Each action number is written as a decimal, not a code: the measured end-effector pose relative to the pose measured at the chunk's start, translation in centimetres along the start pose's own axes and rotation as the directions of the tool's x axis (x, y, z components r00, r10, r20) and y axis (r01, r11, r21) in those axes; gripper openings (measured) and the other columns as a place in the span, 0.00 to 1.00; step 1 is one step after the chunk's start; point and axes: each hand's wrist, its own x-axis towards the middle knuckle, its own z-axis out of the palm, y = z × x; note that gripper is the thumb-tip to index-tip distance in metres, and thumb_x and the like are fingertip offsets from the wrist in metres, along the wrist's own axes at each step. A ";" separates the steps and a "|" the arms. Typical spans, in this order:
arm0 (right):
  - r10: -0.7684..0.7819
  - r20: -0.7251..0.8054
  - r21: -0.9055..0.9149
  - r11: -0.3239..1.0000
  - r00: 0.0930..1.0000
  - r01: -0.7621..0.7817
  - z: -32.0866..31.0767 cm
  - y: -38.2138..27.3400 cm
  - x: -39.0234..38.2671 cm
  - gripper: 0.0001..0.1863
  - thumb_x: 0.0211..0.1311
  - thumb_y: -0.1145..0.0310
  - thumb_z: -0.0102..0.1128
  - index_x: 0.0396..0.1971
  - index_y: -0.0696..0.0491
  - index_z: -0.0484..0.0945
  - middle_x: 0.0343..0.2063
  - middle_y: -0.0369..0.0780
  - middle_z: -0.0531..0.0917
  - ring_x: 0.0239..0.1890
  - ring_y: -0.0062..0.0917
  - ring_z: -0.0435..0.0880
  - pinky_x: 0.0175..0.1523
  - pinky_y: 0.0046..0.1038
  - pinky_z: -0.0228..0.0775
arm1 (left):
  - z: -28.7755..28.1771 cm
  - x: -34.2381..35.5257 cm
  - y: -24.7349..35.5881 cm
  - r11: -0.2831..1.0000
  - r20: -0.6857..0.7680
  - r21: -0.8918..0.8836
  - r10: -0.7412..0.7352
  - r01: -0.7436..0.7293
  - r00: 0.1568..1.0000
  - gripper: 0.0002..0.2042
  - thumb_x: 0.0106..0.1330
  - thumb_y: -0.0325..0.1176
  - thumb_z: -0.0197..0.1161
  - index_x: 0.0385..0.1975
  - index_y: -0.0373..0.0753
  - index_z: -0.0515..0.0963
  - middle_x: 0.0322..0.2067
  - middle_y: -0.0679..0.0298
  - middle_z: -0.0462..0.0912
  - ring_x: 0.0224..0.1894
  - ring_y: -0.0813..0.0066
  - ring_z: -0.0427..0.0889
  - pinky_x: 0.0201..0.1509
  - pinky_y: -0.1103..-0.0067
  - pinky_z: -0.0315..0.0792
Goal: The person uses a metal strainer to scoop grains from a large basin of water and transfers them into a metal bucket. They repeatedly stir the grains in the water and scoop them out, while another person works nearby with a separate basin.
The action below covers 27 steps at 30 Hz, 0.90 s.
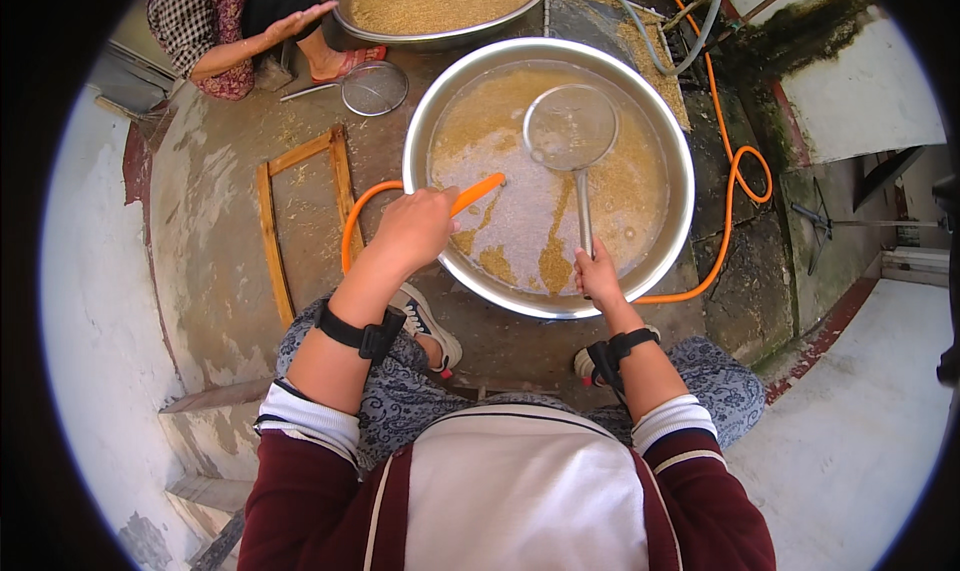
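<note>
In front of me stands a large round metal basin (683, 186) holding cloudy water and yellow-brown grain (555, 256). My left hand (418, 226) is closed around an orange hose (480, 193) at the basin's left rim, its open end pointing over the water. With my right hand (597, 271) I grip the metal handle of a round mesh skimmer (571, 127). The skimmer's head lies over the far part of the basin, at or just above the water; I cannot tell which. Pale foam covers much of the surface near the hose end.
A co-worker's hand (300, 21) reaches out at the far left, beside a second basin (450, 36) of grain. Another mesh skimmer (375, 88) lies on the wet floor. A wooden frame (270, 231) lies left of my basin. The hose (735, 186) loops along the right side.
</note>
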 end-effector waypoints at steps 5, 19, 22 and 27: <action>0.103 0.261 0.325 0.927 0.960 -0.188 1.2 -1.2 -1.2 0.18 0.74 0.64 0.51 0.60 0.48 0.65 0.20 0.30 0.68 0.15 0.13 0.64 0.17 0.17 0.58 | 0.1 -0.1 0.0 1.000 -0.015 0.000 -0.001 0.001 1.000 0.19 0.64 0.32 0.65 0.55 0.38 0.75 0.42 0.49 0.83 0.48 0.50 0.81 0.52 0.60 0.72; -0.052 0.449 0.801 0.466 0.892 -0.376 -3.5 -0.7 -1.0 0.17 0.75 0.61 0.51 0.58 0.50 0.70 0.20 0.29 0.69 0.15 0.10 0.64 0.17 0.14 0.57 | 0.4 0.3 0.0 0.997 -0.047 0.032 0.074 -0.073 0.996 0.14 0.63 0.32 0.65 0.46 0.35 0.76 0.39 0.49 0.82 0.47 0.50 0.81 0.51 0.61 0.73; -0.043 0.381 0.857 0.391 0.923 -0.336 -5.3 0.2 -1.6 0.20 0.76 0.63 0.48 0.62 0.54 0.66 0.21 0.31 0.67 0.15 0.11 0.62 0.17 0.16 0.57 | 0.4 0.3 0.2 0.997 -0.057 0.010 0.073 -0.072 0.996 0.15 0.63 0.32 0.64 0.48 0.35 0.77 0.40 0.49 0.83 0.47 0.50 0.81 0.51 0.61 0.73; 0.007 0.273 0.880 0.403 0.962 -0.252 -8.0 0.7 -2.8 0.16 0.74 0.62 0.51 0.56 0.51 0.69 0.21 0.31 0.69 0.15 0.12 0.64 0.18 0.17 0.59 | 0.1 0.5 0.6 0.998 0.010 0.052 0.037 -0.037 0.999 0.19 0.63 0.32 0.64 0.53 0.36 0.76 0.41 0.48 0.83 0.48 0.50 0.81 0.52 0.61 0.73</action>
